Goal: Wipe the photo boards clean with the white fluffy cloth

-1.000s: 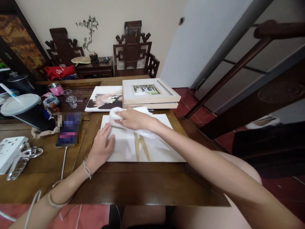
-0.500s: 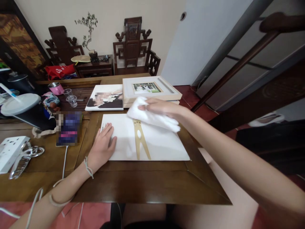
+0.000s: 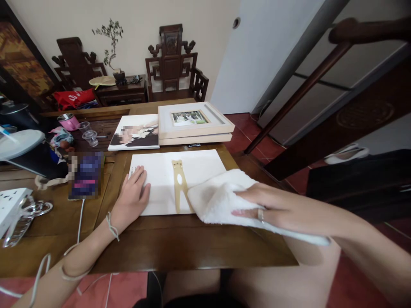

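A white board (image 3: 154, 188) lies flat on the wooden table, with a tan, bear-headed stand leg (image 3: 178, 179) along its middle. My left hand (image 3: 133, 194) rests on the board's left edge, fingers stretched out. In my right hand (image 3: 257, 203) is a bunched white cloth (image 3: 218, 194). This cloth covers the board's lower right corner and overhangs the table's right side. Just behind the board are a photo print (image 3: 136, 132) and stacked pale wooden picture frames (image 3: 192, 122).
On the left stand a dark cup with a white lid (image 3: 22, 143), a phone (image 3: 86, 175), a clear hair claw (image 3: 24, 218) and a white power strip (image 3: 13, 205). A pink mug (image 3: 68, 122) sits farther back. A dark wooden chair (image 3: 305, 102) stands at the right.
My right hand has brought the cloth from the board's upper part down to its lower right corner, nearer me. My left hand keeps its place on the board. The view has shifted slightly.
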A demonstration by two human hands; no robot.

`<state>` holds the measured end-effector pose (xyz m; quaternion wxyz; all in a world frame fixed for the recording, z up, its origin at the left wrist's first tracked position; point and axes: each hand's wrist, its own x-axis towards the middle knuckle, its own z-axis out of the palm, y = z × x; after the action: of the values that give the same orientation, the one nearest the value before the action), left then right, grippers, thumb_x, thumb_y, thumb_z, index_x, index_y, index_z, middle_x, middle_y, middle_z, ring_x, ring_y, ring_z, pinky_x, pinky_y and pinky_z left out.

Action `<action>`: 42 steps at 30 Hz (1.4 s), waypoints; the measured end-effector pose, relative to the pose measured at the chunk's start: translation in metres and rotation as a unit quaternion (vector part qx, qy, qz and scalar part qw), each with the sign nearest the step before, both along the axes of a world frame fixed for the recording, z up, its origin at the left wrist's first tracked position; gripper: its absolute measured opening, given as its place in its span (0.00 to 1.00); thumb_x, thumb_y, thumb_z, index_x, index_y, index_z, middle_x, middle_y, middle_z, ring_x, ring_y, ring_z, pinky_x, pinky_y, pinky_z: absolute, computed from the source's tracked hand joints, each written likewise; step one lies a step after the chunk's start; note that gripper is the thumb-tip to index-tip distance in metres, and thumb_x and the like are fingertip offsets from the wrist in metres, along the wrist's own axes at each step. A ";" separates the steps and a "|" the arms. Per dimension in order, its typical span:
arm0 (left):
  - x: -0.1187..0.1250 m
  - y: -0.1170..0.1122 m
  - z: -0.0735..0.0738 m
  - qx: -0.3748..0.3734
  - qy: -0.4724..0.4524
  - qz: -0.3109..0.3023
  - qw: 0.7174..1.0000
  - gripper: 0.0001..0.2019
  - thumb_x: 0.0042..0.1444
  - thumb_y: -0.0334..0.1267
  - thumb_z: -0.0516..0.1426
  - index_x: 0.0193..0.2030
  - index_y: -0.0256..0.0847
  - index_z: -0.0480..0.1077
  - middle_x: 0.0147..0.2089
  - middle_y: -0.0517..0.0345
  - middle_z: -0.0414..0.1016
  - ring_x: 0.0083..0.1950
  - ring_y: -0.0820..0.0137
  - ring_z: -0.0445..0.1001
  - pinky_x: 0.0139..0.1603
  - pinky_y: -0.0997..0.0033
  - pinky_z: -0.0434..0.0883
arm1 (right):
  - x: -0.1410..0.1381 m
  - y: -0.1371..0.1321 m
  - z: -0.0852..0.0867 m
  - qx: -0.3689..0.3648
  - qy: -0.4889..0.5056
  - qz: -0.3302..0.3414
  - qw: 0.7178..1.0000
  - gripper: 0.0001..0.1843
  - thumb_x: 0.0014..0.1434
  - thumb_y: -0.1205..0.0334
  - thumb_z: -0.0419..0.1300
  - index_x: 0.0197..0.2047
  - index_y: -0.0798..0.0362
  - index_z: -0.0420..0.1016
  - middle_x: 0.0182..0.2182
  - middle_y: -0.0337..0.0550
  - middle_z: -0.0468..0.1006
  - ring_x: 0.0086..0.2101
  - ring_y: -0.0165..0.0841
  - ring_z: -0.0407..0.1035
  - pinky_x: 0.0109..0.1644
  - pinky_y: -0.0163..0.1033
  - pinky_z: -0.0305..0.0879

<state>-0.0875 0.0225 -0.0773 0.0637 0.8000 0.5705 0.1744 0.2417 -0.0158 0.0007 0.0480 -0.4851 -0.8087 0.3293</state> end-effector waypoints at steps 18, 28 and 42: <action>0.000 -0.001 0.001 -0.012 -0.041 0.010 0.999 0.23 0.62 0.40 0.46 0.61 0.32 0.61 0.67 0.38 0.60 0.71 0.56 0.54 0.69 0.47 0.51 | -0.031 0.048 -0.036 0.171 0.058 -0.016 0.983 0.04 0.53 0.64 0.49 0.28 0.47 0.60 0.20 0.36 0.60 0.27 0.41 0.65 0.41 0.50 0.65; -0.004 0.001 0.006 -0.007 -0.001 0.008 1.000 0.25 0.63 0.43 0.47 0.63 0.32 0.59 0.69 0.40 0.58 0.70 0.58 0.55 0.67 0.50 0.56 | 0.010 -0.016 -0.026 0.055 0.044 -0.034 0.997 0.23 0.53 0.61 0.52 0.51 0.44 0.76 0.39 0.49 0.78 0.40 0.47 0.73 0.46 0.51 0.69; -0.006 0.002 -0.001 -0.033 0.004 -0.014 0.999 0.27 0.67 0.43 0.41 0.69 0.32 0.49 0.73 0.42 0.47 0.74 0.60 0.42 0.70 0.49 0.47 | -0.033 0.044 -0.039 0.176 0.073 -0.026 0.981 0.02 0.52 0.62 0.49 0.28 0.47 0.61 0.22 0.38 0.62 0.28 0.42 0.66 0.46 0.56 0.65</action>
<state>-0.0938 0.0243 -0.0786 0.0906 0.8061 0.5649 0.1510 0.2091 0.0284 -0.0387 0.2003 -0.4641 -0.8357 0.2148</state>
